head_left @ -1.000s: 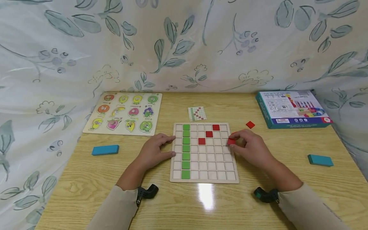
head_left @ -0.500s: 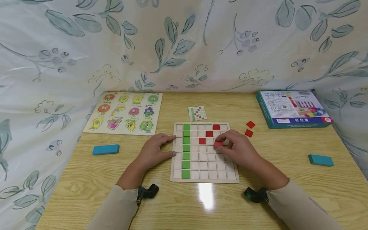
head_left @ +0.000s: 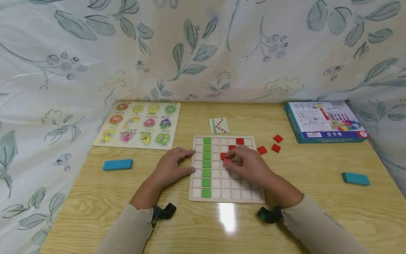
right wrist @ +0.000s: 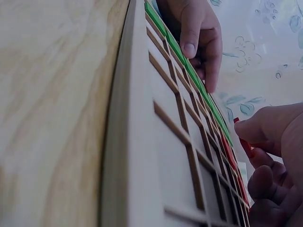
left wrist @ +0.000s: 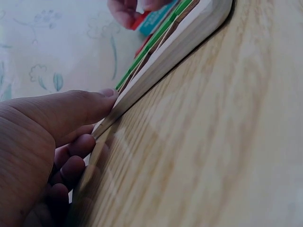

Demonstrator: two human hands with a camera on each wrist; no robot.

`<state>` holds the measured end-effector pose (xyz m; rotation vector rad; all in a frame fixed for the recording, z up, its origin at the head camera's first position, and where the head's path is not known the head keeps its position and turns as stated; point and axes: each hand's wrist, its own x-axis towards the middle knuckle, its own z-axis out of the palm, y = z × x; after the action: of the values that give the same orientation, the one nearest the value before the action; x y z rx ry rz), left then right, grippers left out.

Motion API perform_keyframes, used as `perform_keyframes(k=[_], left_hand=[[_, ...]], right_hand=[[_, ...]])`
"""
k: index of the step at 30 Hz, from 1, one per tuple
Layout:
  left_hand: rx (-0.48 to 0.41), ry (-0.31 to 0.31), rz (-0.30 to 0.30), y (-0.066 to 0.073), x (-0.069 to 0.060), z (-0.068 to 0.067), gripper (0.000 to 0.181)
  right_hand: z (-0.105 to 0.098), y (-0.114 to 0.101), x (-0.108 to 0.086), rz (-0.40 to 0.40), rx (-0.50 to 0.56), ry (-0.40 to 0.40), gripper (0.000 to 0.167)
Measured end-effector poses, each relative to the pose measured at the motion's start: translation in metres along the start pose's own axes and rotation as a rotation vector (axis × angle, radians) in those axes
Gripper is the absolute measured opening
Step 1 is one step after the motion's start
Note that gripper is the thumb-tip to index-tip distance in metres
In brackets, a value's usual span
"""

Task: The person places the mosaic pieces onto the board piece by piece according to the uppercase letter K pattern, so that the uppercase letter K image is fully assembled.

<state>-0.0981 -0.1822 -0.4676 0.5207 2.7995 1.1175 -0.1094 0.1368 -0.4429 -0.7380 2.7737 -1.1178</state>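
Note:
A light wooden grid board [head_left: 225, 184] lies on the table, with a column of green square tiles [head_left: 206, 173] near its left side. Three red tiles [head_left: 240, 141] sit on a diagonal in its upper part, two partly covered by fingers. My right hand [head_left: 253, 165] is over the board and pinches another red tile [head_left: 227, 161] between thumb and finger; the right wrist view shows that pinched tile [right wrist: 243, 144] tilted and just off the board. My left hand [head_left: 171, 167] touches the board's left edge with thumb and forefinger, its other fingers loosely bent.
Several loose red tiles [head_left: 276, 148] lie right of the board. Beyond it lies a small pattern card [head_left: 219, 126]. A fruit puzzle board [head_left: 136, 125] is at back left, a flat box [head_left: 326, 121] at back right. Blue blocks [head_left: 118, 164] lie on both sides.
My right hand has carried the red tile leftward from the board's right edge to just below the lowest red tile. Loose tiles it covered now show. My left hand has stayed put.

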Motion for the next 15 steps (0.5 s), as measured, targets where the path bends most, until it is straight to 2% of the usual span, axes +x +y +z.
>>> perform_keyframes(k=[5,15], left_hand=[[0.001,-0.002,-0.008,0.001,-0.001,0.000,0.063],[0.006,-0.005,-0.021,0.003,0.000,0.000,0.062]], right_hand=[[0.009,-0.005,0.008,-0.031,0.000,-0.004,0.022],[0.019,-0.014,0.017,0.013,-0.028,-0.079,0.022]])
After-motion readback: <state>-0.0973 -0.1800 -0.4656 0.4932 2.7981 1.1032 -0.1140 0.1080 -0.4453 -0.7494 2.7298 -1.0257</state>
